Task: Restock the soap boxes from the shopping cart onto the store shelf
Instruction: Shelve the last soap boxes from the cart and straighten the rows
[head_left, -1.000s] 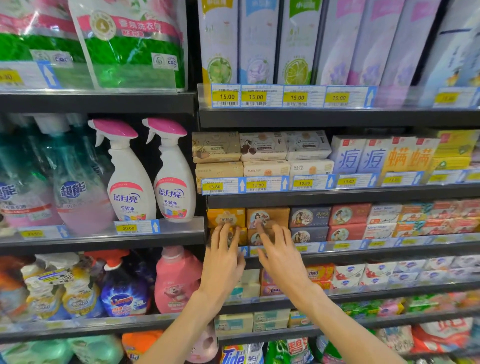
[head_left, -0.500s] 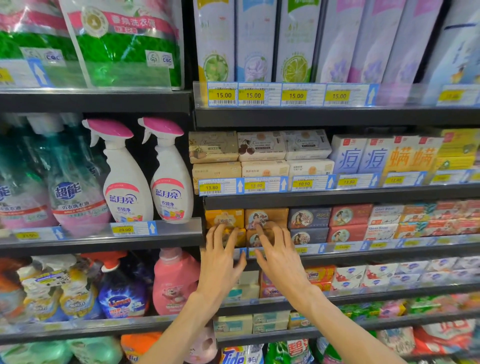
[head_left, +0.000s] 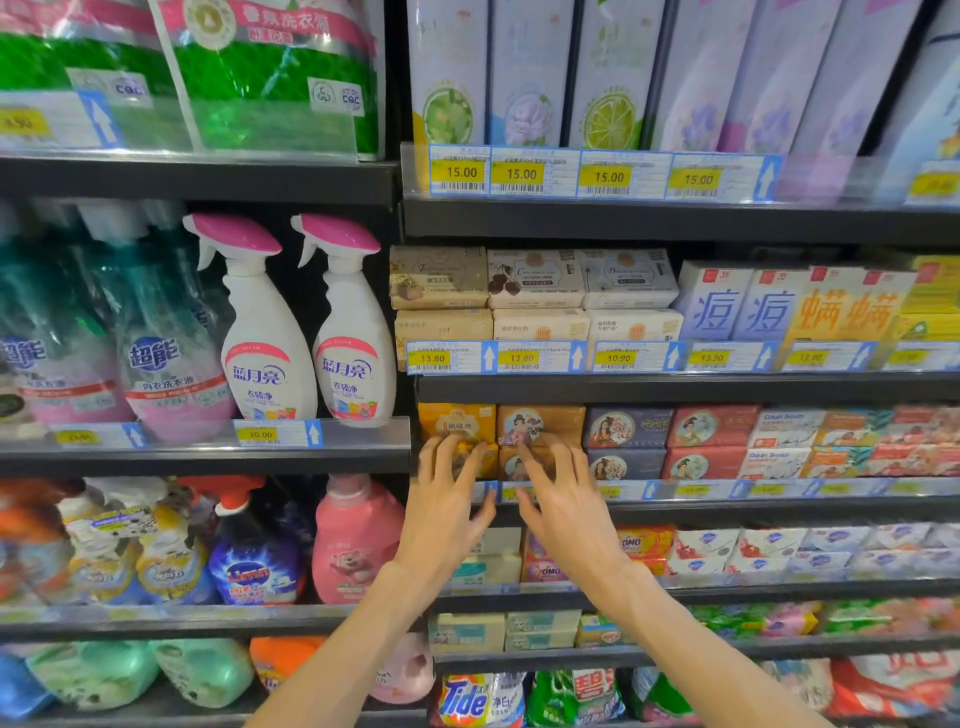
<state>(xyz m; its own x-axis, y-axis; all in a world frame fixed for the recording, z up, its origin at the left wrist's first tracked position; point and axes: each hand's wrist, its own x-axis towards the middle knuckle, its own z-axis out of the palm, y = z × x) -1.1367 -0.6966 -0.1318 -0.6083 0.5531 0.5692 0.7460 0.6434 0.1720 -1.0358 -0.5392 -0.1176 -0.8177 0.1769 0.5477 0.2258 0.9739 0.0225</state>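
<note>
Both hands are up at the soap shelf (head_left: 675, 512), fingers spread and fairly straight, holding nothing. The left hand (head_left: 447, 512) has its fingertips against the lower yellow soap box (head_left: 480, 460), with the upper yellow soap box (head_left: 457, 422) stacked just above them. The right hand (head_left: 563, 506) touches the lower tan soap box (head_left: 511, 462), and its forefinger reaches the upper tan soap box (head_left: 540, 423) printed with a lady's portrait. Judging by this, the boxes are being squared up or pushed back. The main risk is uneven pressure: a shove on the lower box alone could skew the stack so the top box tips forward over the price rail (head_left: 649, 489) beneath the fingers, or slides sideways into the navy soap boxes (head_left: 626, 441) just beyond the right hand. Red soap boxes (head_left: 709, 441) sit further that way. The shopping cart is not in view, so I cannot tell how many boxes remain in it.
</note>
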